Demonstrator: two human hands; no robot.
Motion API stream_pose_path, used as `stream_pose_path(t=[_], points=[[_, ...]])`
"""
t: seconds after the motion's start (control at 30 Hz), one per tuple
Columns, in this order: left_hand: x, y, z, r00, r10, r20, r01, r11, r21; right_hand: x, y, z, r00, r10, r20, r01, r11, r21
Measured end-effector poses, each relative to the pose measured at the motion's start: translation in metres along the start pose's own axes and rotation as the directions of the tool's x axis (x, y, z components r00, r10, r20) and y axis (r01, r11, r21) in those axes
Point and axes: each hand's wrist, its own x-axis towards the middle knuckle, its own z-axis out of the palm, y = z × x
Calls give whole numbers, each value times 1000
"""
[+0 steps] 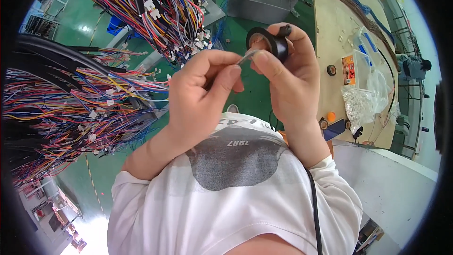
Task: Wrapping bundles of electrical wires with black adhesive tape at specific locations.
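Note:
In front of my chest, my right hand (297, 73) grips a roll of black tape (281, 47), with fingers through and around its core. A small dark curl of tape sticks out at the roll's far side. My left hand (198, 92) is closed in a pinch, thumb against index finger, on a thin greyish strand (246, 57). The strand's other end meets the tip of my right thumb, so both hands touch it. Whether it is wire or a strip of tape, I cannot tell.
Thick bundles of coloured wires with white connectors (151, 9) hang at the left and far left. On the right, a wooden table (325, 33) bears another tape roll (331, 70), a clear plastic box (362, 68) and a bag of small white parts (357, 106). A grey bin (257, 2) stands beyond my hands.

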Motion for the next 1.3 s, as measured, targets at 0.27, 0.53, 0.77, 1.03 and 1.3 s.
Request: stream_pose_path(t=[0.27, 0.53, 0.77, 1.03, 1.3], points=[[-3, -50, -18, 950, 42, 309, -223, 784, 579, -2, 11, -43, 858, 131, 497, 377, 498, -781], [2, -54, -36, 690, -387, 612, -325, 590, 739, 8, 26, -30, 619, 596, 512, 389, 333, -859], [-4, -44, -81, 977, 172, 130, -203, 529, 824, 5, 92, -50, 819, 365, 444, 241, 482, -842], [82, 83, -219, 452, 843, -293, 188, 231, 955, -1, 96, -61, 839, 437, 324, -142, 751, -644], [122, 63, -249, 426, 592, -684, 162, 694, 701, 5, 86, -51, 871, 366, 329, -44, 724, -689]])
